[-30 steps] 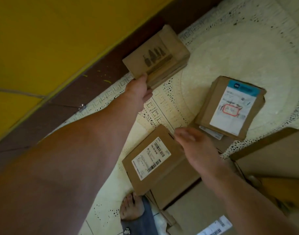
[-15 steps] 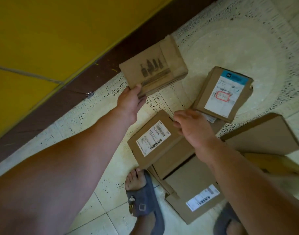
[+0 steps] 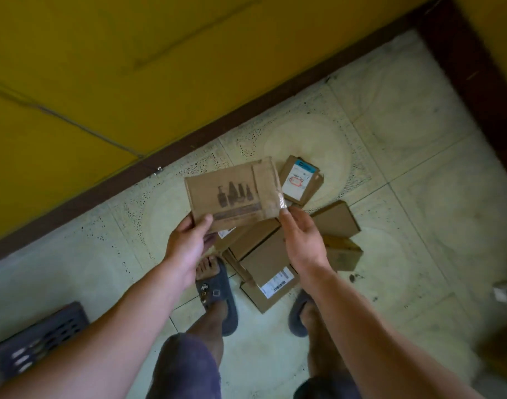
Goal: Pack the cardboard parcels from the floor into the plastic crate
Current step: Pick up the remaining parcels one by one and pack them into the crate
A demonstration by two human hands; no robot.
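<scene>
A flat cardboard parcel with a bottle print [image 3: 232, 194] is held up in the air above the floor pile. My left hand [image 3: 190, 240] grips its lower left corner, thumb on the printed face. My right hand [image 3: 299, 236] pinches its lower right corner by the taped edge. Below lie several more parcels: one with a blue-topped label [image 3: 302, 180], a plain one [image 3: 337, 218], a yellowish one [image 3: 344, 253] and one with a barcode label [image 3: 272, 279]. A dark slotted plastic crate [image 3: 42, 338] shows at the lower left edge.
A yellow wall with a dark brown skirting [image 3: 82, 197] runs behind the pile. My feet in dark slippers [image 3: 217, 295] stand on the pale tiled floor right beside the parcels. A small white object [image 3: 502, 292] lies at the right edge.
The view has risen far above the floor. The printed parcel came up with my left hand, and my right hand moved from the pile to take its right corner.
</scene>
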